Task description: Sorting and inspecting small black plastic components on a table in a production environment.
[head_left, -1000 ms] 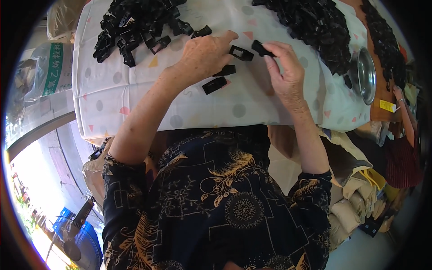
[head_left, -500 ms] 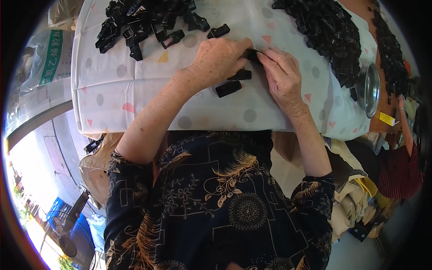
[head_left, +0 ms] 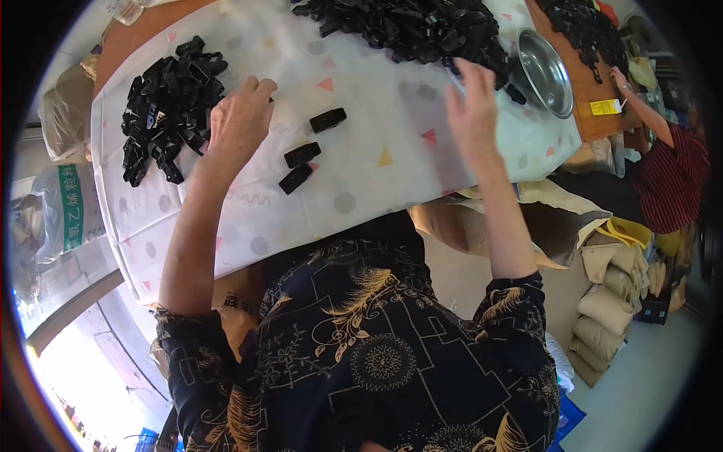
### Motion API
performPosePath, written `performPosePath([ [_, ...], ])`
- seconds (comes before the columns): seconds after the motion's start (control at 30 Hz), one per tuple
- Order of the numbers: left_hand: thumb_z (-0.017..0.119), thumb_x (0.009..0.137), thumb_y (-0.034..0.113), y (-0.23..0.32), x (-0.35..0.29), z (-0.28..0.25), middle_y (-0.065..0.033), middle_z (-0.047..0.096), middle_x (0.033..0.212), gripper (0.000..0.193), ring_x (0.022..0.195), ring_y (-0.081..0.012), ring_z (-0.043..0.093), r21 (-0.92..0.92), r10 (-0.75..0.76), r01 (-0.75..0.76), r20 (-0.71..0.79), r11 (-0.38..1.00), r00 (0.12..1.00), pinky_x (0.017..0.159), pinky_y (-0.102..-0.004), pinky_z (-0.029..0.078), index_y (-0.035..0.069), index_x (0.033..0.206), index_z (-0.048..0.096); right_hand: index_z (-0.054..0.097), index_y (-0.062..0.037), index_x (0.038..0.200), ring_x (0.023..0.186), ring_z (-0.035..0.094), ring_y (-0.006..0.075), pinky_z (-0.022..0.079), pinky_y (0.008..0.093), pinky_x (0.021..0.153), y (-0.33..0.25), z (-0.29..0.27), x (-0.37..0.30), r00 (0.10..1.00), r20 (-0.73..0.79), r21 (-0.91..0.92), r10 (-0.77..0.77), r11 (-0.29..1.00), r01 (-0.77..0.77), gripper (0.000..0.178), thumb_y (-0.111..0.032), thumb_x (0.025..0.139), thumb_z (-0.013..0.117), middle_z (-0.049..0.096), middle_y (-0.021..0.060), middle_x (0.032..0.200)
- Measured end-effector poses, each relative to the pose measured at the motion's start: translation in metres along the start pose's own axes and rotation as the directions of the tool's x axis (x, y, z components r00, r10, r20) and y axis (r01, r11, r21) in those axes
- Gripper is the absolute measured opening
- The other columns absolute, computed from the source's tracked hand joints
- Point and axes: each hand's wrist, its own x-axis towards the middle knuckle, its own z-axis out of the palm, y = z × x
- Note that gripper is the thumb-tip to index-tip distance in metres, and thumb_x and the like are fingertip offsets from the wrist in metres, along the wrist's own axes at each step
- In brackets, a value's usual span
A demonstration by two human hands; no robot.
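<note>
Beside the left heap of black plastic pieces, my left hand hovers with curled fingers. A small dark bit of a black piece juts out by its fingertips; the rest is hidden. My right hand, a little blurred, reaches to the front edge of the larger right heap of black plastic pieces, fingers apart and nothing seen in them. Between the hands, three short black blocks lie on the patterned white tablecloth: a far block, a middle block and a near block.
A shiny metal bowl stands right of the larger heap. Beyond it, a co-worker's hand rests by another black heap and a yellow label on a brown table. Filled sacks are stacked at the lower right.
My hands have separated: the left went to the left heap, the right to the right heap. The view has turned and shifted. Three black blocks still lie between them.
</note>
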Motion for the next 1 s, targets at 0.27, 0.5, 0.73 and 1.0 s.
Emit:
performPosePath([
  [0.27,0.050,0.089,0.009,0.027,0.057,0.023,-0.0184,0.068,0.096,0.033,0.080,-0.0341,0.067,-0.598,-0.159,0.121,-0.011,0.793,0.987,0.073,-0.0422,0.053,0.013,0.118,0.064,0.060,-0.0053,0.122,0.092,0.067,0.0377,0.053,0.0451,0.079,0.060,-0.025,0.007,0.949,0.137,-0.362,0.285,0.906,-0.220,0.037,-0.025,0.092,0.068,0.067,0.0203,0.109],
  [0.5,0.059,0.086,0.024,0.041,0.061,0.048,-0.0188,0.070,0.095,0.034,0.091,-0.0294,0.068,-0.651,-0.289,0.303,0.133,0.695,0.948,0.084,-0.0385,0.053,0.005,0.114,0.066,0.065,-0.0019,0.120,0.082,0.066,0.0239,0.053,0.0335,0.072,0.071,-0.026,-0.008,0.985,-0.056,-0.164,0.165,0.971,-0.172,0.031,-0.010,0.090,0.069,0.068,0.0130,0.104],
  [0.73,0.054,0.088,0.013,0.035,0.047,0.041,-0.0186,0.064,0.112,0.032,0.101,-0.0300,0.065,-0.671,-0.348,0.330,0.115,0.663,0.931,0.092,-0.0391,0.051,0.013,0.117,0.066,0.066,-0.0011,0.119,0.074,0.057,0.0154,0.050,0.0253,0.069,-0.038,0.017,0.010,0.996,0.062,0.251,-0.057,0.967,0.040,0.029,0.000,0.091,0.066,0.062,0.0065,0.098],
  [1.0,0.057,0.086,0.013,0.040,0.043,0.019,-0.0175,0.057,0.119,0.038,0.106,-0.0295,0.063,-0.845,-0.350,0.426,0.311,0.324,0.883,0.097,-0.0388,0.050,0.009,0.124,0.063,0.067,-0.0047,0.118,0.081,0.061,0.0182,0.052,0.0284,0.069,-0.072,0.074,0.019,0.974,0.202,0.371,-0.104,0.928,0.023,0.028,-0.001,0.090,0.067,0.063,0.0066,0.102],
])
